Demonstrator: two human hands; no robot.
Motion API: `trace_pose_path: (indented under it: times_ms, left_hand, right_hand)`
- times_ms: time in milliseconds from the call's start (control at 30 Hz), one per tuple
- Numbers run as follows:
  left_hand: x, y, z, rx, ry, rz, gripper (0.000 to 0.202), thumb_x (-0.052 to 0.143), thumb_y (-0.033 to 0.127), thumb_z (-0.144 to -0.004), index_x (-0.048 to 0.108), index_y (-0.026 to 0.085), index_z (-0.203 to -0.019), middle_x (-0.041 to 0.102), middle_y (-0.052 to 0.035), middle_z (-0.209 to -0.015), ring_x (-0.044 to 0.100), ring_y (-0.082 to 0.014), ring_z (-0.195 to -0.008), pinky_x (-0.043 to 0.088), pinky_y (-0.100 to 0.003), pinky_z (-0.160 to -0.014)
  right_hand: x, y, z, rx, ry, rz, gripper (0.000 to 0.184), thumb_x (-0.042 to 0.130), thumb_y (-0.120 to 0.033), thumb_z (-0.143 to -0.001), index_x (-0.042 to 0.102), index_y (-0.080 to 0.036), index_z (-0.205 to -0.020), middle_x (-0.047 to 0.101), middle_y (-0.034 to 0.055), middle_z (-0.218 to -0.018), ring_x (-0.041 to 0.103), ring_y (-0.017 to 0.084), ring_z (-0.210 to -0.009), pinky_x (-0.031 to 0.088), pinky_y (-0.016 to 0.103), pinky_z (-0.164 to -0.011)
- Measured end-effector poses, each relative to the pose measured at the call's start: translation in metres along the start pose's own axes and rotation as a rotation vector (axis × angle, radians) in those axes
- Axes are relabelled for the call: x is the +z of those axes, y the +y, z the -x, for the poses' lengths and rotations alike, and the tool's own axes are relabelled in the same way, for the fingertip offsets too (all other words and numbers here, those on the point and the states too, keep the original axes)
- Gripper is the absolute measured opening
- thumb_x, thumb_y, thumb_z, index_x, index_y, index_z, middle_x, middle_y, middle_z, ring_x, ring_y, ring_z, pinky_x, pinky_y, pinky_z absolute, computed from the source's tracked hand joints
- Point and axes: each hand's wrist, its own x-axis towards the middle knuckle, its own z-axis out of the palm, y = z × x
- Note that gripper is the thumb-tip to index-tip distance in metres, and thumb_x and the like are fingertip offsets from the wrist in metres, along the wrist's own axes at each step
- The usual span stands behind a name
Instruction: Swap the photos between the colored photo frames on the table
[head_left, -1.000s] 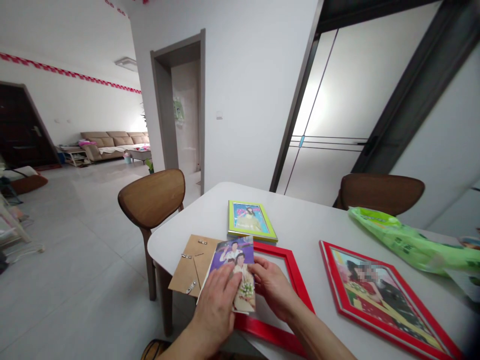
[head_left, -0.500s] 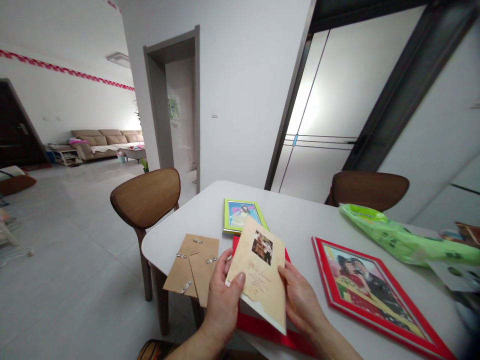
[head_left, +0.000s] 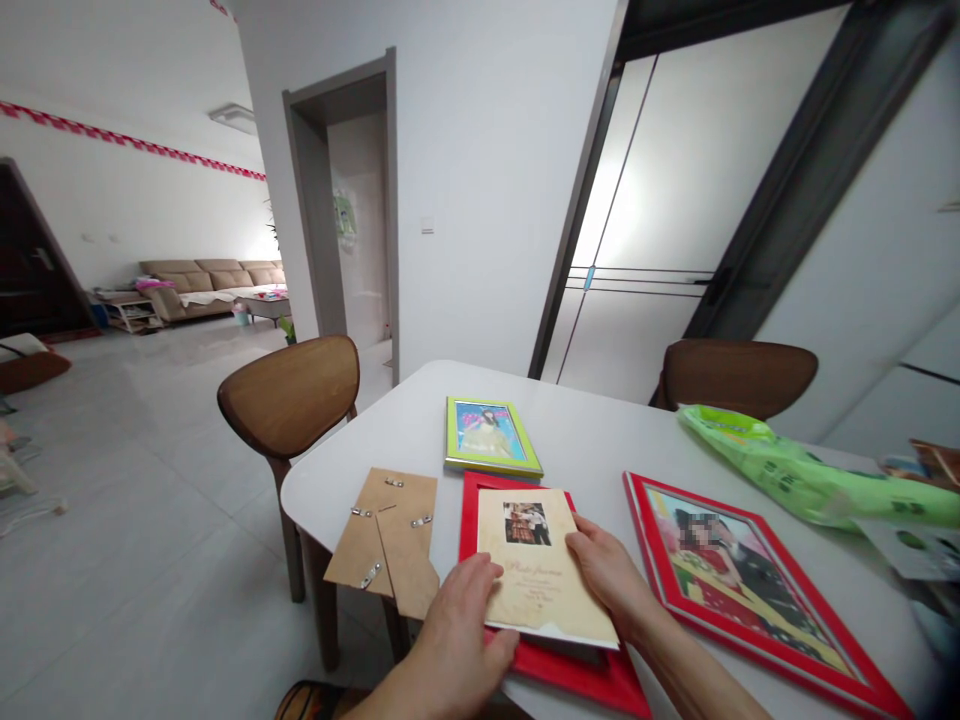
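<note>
Right hand pinches the card by its right edge, left hand spread against the left: cream, photo up top!

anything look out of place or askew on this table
The brown backing board looks askew: it lies at a slant and juts past the near-left edge of the white table. Nothing looks spilled.

Under soft, even light the pale door glows, while the edges stretch.
</note>
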Motion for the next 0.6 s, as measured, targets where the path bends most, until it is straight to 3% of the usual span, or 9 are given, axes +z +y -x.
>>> trace_pose_path:
  times_ms: [233,400,600]
  left_hand:
    - [-0.006,0.007,0.003,0.051,-0.117,-0.162,0.052,0.056,0.025,-0.066,0.046,0.009,-0.115,0.038,-0.0143,-0.129,0.030,-0.0255,-0.120,0.019,-0.041,-0.103]
    - [-0.004,0.009,0.005,0.040,-0.143,-0.227,0.055,0.053,0.026,-0.070,0.040,0.010,-0.121,0.029,-0.0135,-0.134,0.025,-0.0255,-0.123,0.018,-0.042,-0.103]
    - [-0.005,0.010,0.004,0.018,-0.118,-0.239,0.052,0.050,0.018,-0.070,0.041,0.008,-0.120,0.032,-0.0139,-0.132,0.028,-0.0243,-0.121,0.020,-0.040,-0.103]
  right_hand:
    - [-0.013,0.003,-0.014,-0.198,0.158,0.668,0.034,0.037,-0.025,-0.067,0.061,-0.014,-0.088,0.066,0.0086,-0.079,0.060,0.019,-0.071,0.041,0.025,-0.062]
    - [-0.014,0.004,-0.011,-0.182,0.189,0.528,0.040,0.038,-0.024,-0.067,0.058,-0.013,-0.099,0.066,0.0077,-0.087,0.060,0.018,-0.075,0.042,0.023,-0.062]
    - [-0.010,0.004,-0.012,-0.161,0.213,0.516,0.041,0.038,-0.028,-0.068,0.056,-0.012,-0.101,0.065,0.0090,-0.090,0.061,0.018,-0.075,0.042,0.022,-0.059]
